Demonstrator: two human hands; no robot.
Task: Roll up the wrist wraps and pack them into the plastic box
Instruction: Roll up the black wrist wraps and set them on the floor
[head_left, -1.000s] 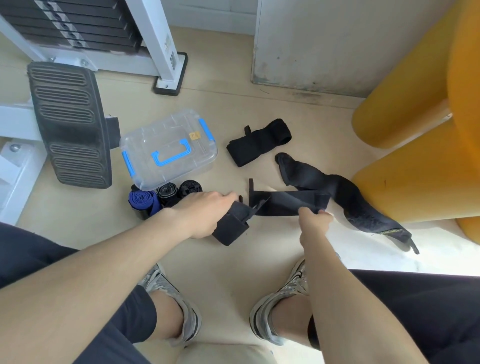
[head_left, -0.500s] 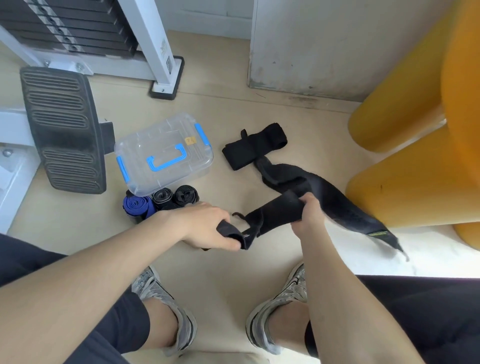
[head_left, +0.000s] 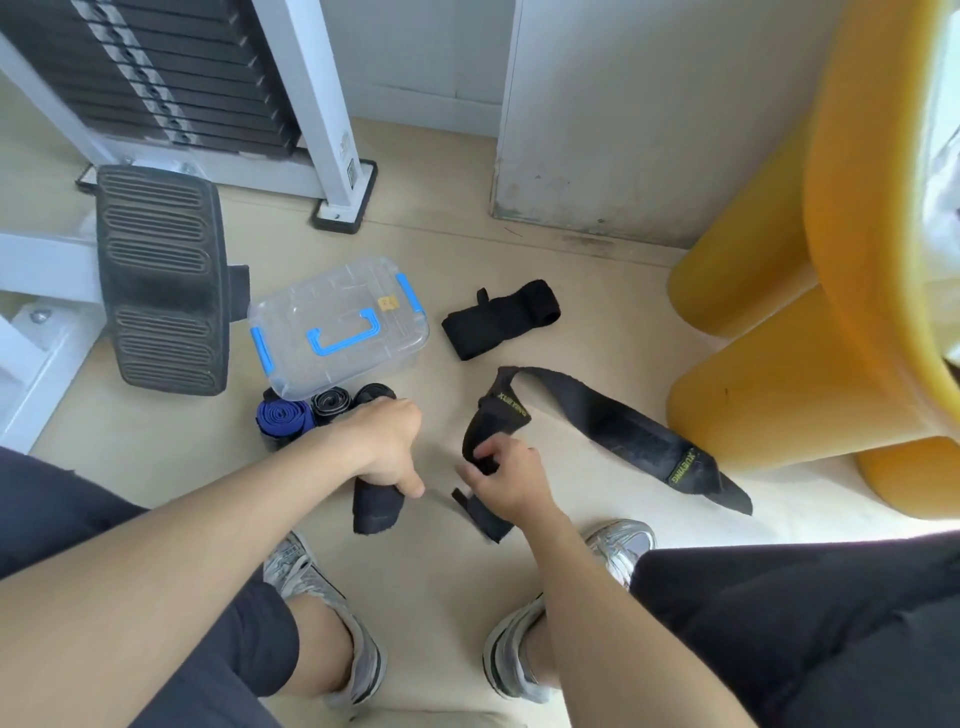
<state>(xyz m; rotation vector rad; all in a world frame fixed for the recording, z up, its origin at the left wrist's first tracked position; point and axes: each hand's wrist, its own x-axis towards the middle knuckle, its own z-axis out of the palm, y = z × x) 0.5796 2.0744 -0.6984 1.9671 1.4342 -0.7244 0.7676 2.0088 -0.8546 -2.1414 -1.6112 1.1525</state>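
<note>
Beige floor (head_left: 441, 249). Weight machine (head_left: 171, 78) and ribbed footplate (head_left: 161, 280) are far left, yellow stool legs (head_left: 753, 395) on the right.

Left hand (head_left: 387, 447): fingers curled in a fist round a short black wrap piece (head_left: 375, 506), which sticks out on the near side of the knuckles.

Right hand (head_left: 511, 483): fingers and thumb pinch the long black wrap (head_left: 623, 426) at a bunched fold. A narrow tail pokes out beneath the palm. The rest rises past the fingertips, then runs right along the floor to the stool legs.

There's a gap between the two hands. Can't tell if the short piece and the long wrap are joined.

Plastic box (head_left: 332, 306): clear, blue handle and latches, lid on, beyond the left fingers.

Blue roll (head_left: 283, 418), black roll (head_left: 330, 405) and second black roll (head_left: 371, 395) stand between box and left knuckles, against the box edge. The last is partly behind the hand.

Folded black wrap (head_left: 498, 317) lies beyond the right fingertips, apart from the box.
</note>
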